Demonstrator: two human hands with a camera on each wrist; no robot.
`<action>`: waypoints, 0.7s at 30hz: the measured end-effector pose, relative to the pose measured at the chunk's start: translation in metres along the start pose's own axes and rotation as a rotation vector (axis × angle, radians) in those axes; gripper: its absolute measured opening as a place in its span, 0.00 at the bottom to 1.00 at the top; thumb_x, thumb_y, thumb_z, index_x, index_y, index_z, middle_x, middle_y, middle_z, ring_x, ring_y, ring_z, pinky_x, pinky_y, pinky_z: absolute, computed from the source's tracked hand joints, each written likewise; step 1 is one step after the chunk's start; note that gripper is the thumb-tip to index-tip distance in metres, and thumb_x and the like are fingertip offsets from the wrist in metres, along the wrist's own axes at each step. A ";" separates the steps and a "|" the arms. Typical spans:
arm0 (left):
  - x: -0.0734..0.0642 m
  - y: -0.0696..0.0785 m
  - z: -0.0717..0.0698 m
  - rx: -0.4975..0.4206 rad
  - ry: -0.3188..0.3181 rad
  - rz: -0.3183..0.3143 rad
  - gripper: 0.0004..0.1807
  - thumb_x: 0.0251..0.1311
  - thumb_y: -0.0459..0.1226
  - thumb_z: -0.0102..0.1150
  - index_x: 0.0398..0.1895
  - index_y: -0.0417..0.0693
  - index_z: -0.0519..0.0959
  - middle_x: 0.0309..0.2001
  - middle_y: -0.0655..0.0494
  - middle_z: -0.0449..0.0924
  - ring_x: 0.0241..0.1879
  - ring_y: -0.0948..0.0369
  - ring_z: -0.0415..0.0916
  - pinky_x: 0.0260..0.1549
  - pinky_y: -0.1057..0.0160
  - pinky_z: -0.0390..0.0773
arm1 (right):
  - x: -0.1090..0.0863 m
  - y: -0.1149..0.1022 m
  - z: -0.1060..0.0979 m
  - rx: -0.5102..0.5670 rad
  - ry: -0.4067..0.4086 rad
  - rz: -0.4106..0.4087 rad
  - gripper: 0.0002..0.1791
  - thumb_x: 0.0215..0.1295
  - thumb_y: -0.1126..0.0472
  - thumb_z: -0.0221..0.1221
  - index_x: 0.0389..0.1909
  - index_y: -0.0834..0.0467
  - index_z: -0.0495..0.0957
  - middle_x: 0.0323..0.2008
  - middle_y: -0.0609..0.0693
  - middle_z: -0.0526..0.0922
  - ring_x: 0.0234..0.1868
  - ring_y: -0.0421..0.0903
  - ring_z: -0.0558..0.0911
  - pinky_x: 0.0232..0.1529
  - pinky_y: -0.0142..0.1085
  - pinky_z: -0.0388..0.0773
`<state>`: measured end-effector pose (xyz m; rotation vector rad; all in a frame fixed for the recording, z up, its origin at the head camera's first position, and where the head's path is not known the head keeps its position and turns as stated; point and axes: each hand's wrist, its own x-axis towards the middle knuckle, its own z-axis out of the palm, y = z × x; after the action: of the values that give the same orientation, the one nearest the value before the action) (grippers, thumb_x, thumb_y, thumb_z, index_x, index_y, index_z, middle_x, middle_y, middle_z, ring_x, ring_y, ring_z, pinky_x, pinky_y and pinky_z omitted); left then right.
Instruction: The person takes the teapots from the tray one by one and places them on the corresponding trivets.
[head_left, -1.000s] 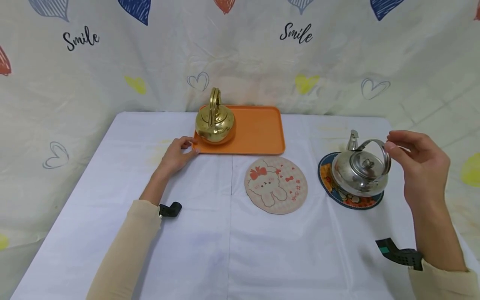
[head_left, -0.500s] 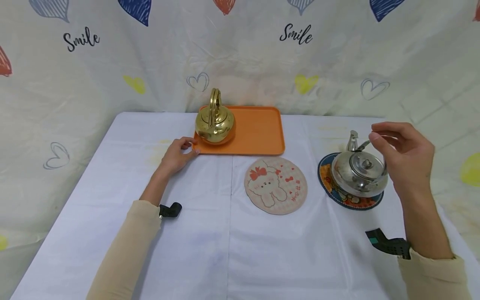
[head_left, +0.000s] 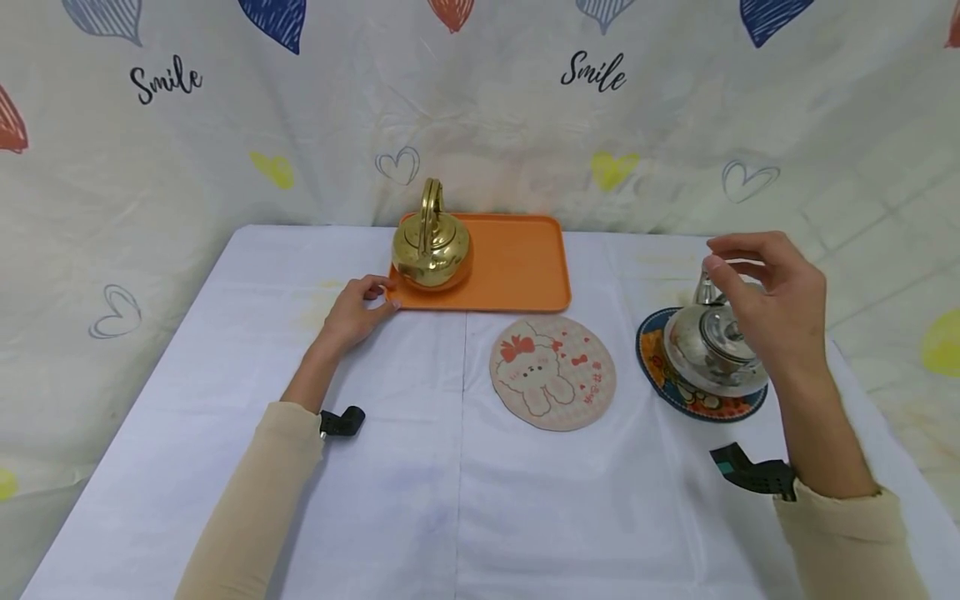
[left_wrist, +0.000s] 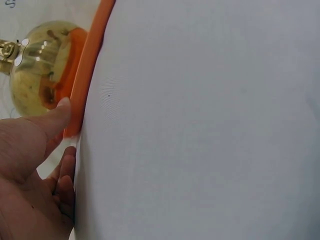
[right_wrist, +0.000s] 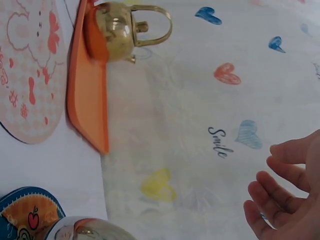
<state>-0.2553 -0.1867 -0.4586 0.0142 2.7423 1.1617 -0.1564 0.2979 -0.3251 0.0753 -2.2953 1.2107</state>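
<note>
My left hand (head_left: 352, 312) holds the near left corner of an orange tray (head_left: 517, 262), thumb on its front rim and fingers at the left side. A shiny gold kettle (head_left: 431, 250) with an upright handle stands on the tray's left part. My right hand (head_left: 780, 304) hovers above a silver kettle (head_left: 693, 350), fingers bent and thumb near them, nothing between them. It hides the kettle's handle and part of its lid in the head view. The silver kettle sits on a round patterned mat (head_left: 652, 362) with a blue edge.
A round pink-beige mat (head_left: 552, 375) with a bunny print lies in front of the tray, left of the silver kettle. A white cloth (head_left: 390, 492) covers the table. Behind hangs a printed curtain (head_left: 510, 108) near the table's back edge.
My right hand has moved left, from beside the silver kettle's handle to over the kettle. The left hand, the tray and both kettles have stayed in place.
</note>
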 end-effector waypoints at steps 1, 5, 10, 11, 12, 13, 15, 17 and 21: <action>0.000 0.000 0.000 0.001 0.000 0.003 0.23 0.74 0.45 0.61 0.68 0.49 0.74 0.65 0.39 0.70 0.68 0.44 0.68 0.72 0.42 0.66 | 0.001 -0.001 0.002 0.003 -0.004 -0.009 0.13 0.70 0.65 0.65 0.53 0.63 0.85 0.44 0.27 0.80 0.49 0.29 0.80 0.53 0.17 0.74; 0.000 -0.001 0.000 -0.006 0.006 -0.002 0.23 0.73 0.45 0.62 0.67 0.50 0.75 0.66 0.40 0.71 0.68 0.45 0.68 0.73 0.43 0.66 | 0.002 -0.005 0.010 0.033 -0.025 -0.043 0.13 0.72 0.66 0.63 0.53 0.66 0.84 0.44 0.27 0.81 0.49 0.29 0.80 0.53 0.17 0.74; -0.001 0.000 -0.001 -0.001 0.006 -0.009 0.23 0.73 0.45 0.61 0.67 0.50 0.75 0.66 0.40 0.71 0.68 0.45 0.68 0.73 0.43 0.66 | 0.003 -0.009 0.020 0.056 -0.065 -0.065 0.13 0.72 0.65 0.63 0.53 0.67 0.84 0.45 0.28 0.81 0.49 0.29 0.80 0.53 0.17 0.74; -0.001 0.000 -0.001 0.000 0.004 -0.007 0.23 0.73 0.45 0.61 0.67 0.50 0.74 0.66 0.40 0.71 0.68 0.45 0.68 0.73 0.43 0.66 | 0.003 -0.010 0.022 0.060 -0.072 -0.069 0.13 0.72 0.65 0.63 0.53 0.67 0.84 0.45 0.28 0.81 0.49 0.29 0.80 0.53 0.17 0.74; 0.000 0.000 -0.001 0.002 0.002 -0.005 0.23 0.74 0.45 0.61 0.67 0.49 0.74 0.66 0.40 0.71 0.68 0.45 0.68 0.73 0.43 0.66 | 0.004 -0.010 0.023 0.067 -0.078 -0.071 0.13 0.72 0.65 0.63 0.53 0.67 0.84 0.45 0.28 0.81 0.49 0.29 0.81 0.53 0.17 0.74; 0.000 0.000 -0.001 0.002 0.002 -0.003 0.23 0.74 0.45 0.61 0.67 0.49 0.75 0.65 0.40 0.71 0.68 0.45 0.68 0.73 0.43 0.66 | 0.004 -0.011 0.025 0.072 -0.084 -0.077 0.13 0.72 0.65 0.63 0.53 0.67 0.84 0.45 0.29 0.81 0.49 0.30 0.81 0.53 0.17 0.74; 0.000 0.000 -0.001 0.004 0.002 0.004 0.23 0.74 0.44 0.61 0.67 0.49 0.75 0.65 0.39 0.71 0.68 0.45 0.68 0.73 0.43 0.66 | 0.005 -0.012 0.028 0.085 -0.097 -0.075 0.13 0.72 0.65 0.63 0.53 0.66 0.84 0.45 0.30 0.81 0.49 0.30 0.81 0.53 0.18 0.75; 0.000 -0.001 -0.001 0.002 0.004 0.004 0.23 0.74 0.45 0.61 0.67 0.49 0.75 0.66 0.40 0.71 0.68 0.45 0.68 0.73 0.43 0.66 | 0.006 -0.013 0.031 0.097 -0.107 -0.068 0.13 0.72 0.64 0.63 0.53 0.66 0.84 0.45 0.30 0.82 0.49 0.30 0.82 0.52 0.18 0.75; -0.001 0.000 -0.001 -0.009 0.005 -0.001 0.23 0.73 0.45 0.62 0.67 0.49 0.75 0.66 0.40 0.70 0.69 0.45 0.68 0.73 0.43 0.66 | 0.006 -0.016 0.038 0.124 -0.136 -0.040 0.13 0.73 0.62 0.63 0.53 0.64 0.84 0.46 0.31 0.82 0.49 0.29 0.83 0.51 0.18 0.76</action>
<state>-0.2546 -0.1874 -0.4581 0.0085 2.7410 1.1762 -0.1735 0.2594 -0.3273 0.2545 -2.3198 1.3642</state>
